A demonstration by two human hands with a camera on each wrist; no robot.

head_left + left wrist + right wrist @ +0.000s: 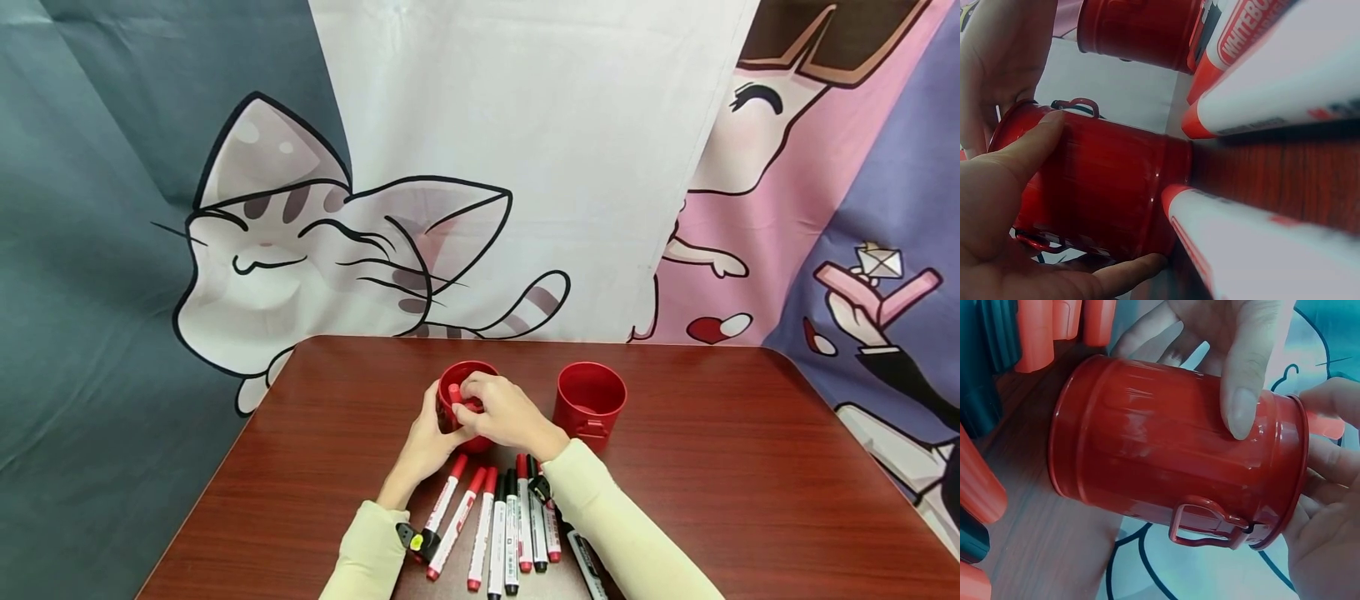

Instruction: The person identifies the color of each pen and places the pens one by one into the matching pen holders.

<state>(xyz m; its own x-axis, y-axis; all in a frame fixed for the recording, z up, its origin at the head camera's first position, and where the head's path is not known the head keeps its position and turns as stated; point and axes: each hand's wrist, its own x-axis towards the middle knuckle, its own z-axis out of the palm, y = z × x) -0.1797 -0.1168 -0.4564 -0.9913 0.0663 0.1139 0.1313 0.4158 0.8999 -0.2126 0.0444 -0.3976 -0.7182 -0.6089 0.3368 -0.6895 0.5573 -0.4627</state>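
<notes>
Grasping red cup [1147,437]: left grip [427,439] | right grip [506,412]: seemingly pinching red marker [454,393] | reddish-brown, wood-grained table [735,450] | cartoon-print cloth [592,167] behind

Soft, even light fills the head view, which is fairly crisp; the white cloth [555,117] at the far side is its brightest area, and a pale glare lies on the near part of the table [735,467]. The left wrist view is dimmer, its markers [1285,244] blurred where closest. The right wrist view has a teal cast, with whitish glints on the red cup [1166,444].
</notes>
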